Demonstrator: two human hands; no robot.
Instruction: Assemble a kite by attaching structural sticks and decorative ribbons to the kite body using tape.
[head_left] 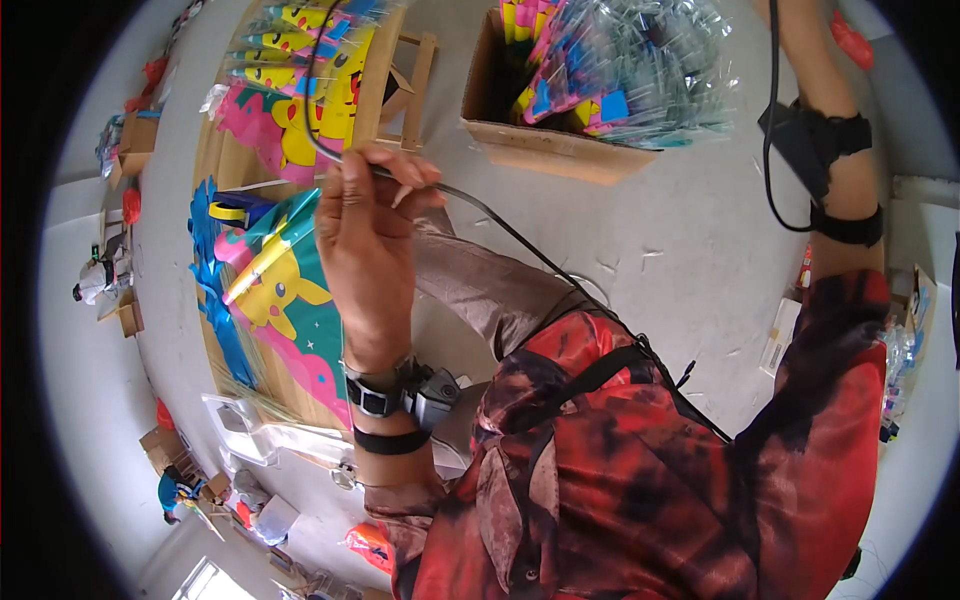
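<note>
My left hand [365, 210] is raised over the right edge of the wooden table, its fingers bent and drawn together. A thin black cable [470, 200] passes across its fingertips; whether the fingers grip it or something smaller, I cannot make out. Below and left of the hand lies a green and pink printed sheet [275, 290] with a yellow cartoon figure. A thin white stick [265, 185] points toward the fingers. My right forearm [845, 110], with black straps round it, reaches up past the top edge, and that hand is out of the picture.
On the wooden table [210, 165] are packed printed pieces [280, 45], blue strips [220, 310] and a blue tape roll with yellow [235, 212]. A cardboard box [560, 155] full of clear-wrapped colourful pieces stands on the floor. Other people sit far left.
</note>
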